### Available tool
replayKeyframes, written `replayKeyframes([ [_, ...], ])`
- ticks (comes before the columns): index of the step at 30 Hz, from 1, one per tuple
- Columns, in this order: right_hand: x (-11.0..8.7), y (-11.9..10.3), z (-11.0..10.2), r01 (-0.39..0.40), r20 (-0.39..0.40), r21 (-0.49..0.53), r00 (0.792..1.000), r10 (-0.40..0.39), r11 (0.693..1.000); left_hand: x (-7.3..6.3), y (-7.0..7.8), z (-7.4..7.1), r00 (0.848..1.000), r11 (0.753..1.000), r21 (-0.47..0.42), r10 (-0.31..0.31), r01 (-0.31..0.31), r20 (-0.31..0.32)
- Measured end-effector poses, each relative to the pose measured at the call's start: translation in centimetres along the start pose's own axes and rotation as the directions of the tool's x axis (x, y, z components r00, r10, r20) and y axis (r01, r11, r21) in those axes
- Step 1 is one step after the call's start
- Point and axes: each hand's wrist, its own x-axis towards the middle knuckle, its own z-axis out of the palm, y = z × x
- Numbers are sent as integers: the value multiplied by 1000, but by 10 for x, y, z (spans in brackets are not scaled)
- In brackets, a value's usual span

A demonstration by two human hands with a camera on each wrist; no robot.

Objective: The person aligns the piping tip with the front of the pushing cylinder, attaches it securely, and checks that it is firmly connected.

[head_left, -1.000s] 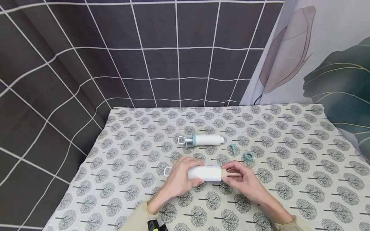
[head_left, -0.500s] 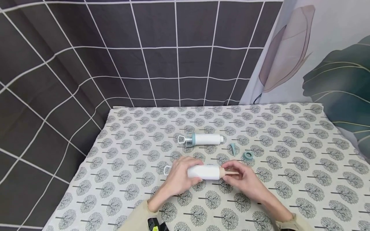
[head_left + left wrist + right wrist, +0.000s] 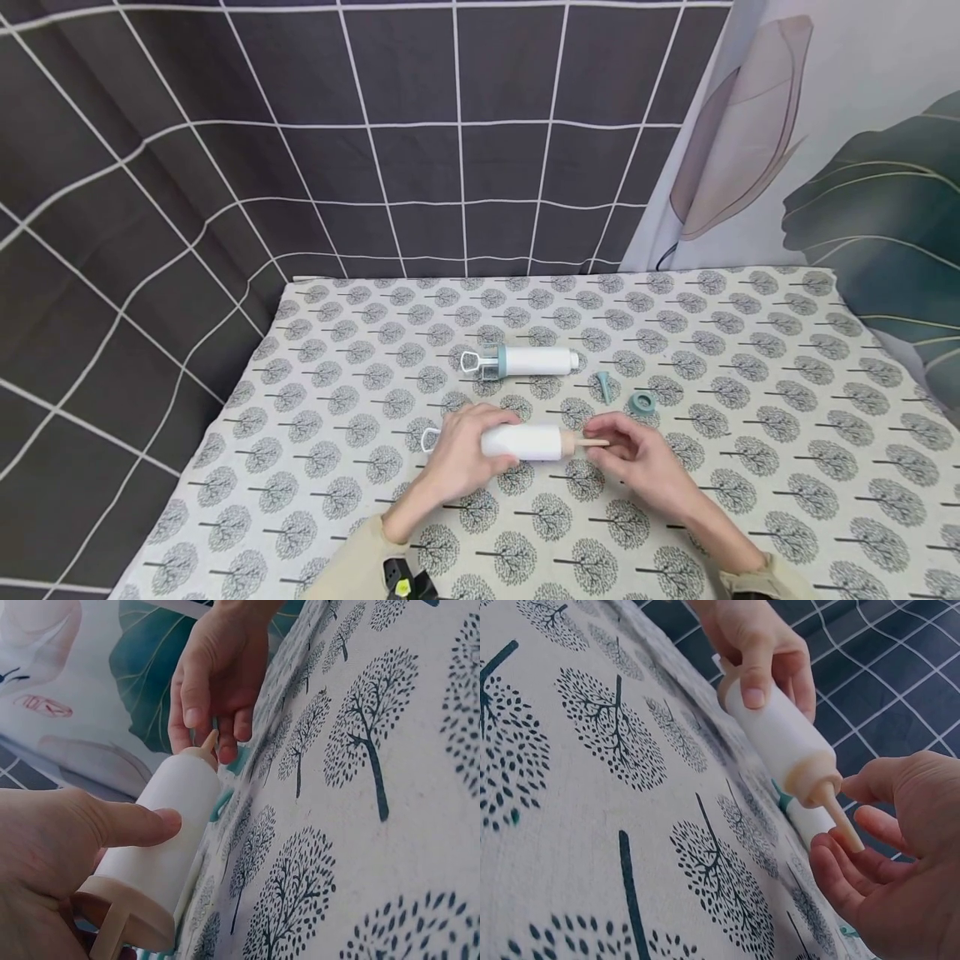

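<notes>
My left hand grips a white syringe-style press around its barrel, thumb along the near side. A beige plunger cap shows at its rear in the left wrist view, and a white loop handle sticks out past the hand. At the front end, a beige collar carries a slim tapered nozzle. My right hand is loosely spread around the nozzle, thumb and fingers apart. In the right wrist view the nozzle's tip overlaps the fingers.
Behind the hands lies a second white press with a blue-green collar and a loop handle. To its right are a small blue-green nozzle and a blue-green ring cap. The tree-print cloth covers the table. A dark checked curtain stands behind.
The held press has shifted slightly left. My right fingers have loosened from the beige collar, and the collar and nozzle now show more clearly.
</notes>
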Motion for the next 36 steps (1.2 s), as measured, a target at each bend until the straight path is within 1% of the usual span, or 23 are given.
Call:
replayKeyframes([
  [5,0,-1,-3,-26,-46,-21,999,25,999,1,-2,1,1000,1000,14,-12,12,-8],
  [9,-1,0,-7,-37,-112,-77,993,29,996,2,-5,1,1000,999,27,-18,18,-12],
  [13,-2,0,-10,-46,-156,-89,987,31,995,3,-7,1,1000,1000,22,-17,17,-12],
  [16,-2,0,-11,-52,-161,-61,986,41,997,3,-9,2,1000,1000,28,-12,13,-14],
  [22,-2,1,-12,-71,-170,-72,984,58,995,2,-14,-1,1000,999,46,-7,8,-16],
  [27,-3,1,-12,-88,-172,-69,982,75,994,1,-18,-3,1000,999,43,-15,16,-11],
  [30,-3,2,-12,-91,-173,-59,982,79,994,0,-20,-5,1000,999,40,-31,31,-5],
  [36,-4,3,-12,-110,-163,-35,981,103,993,0,-21,-5,999,998,48,-44,43,2],
])
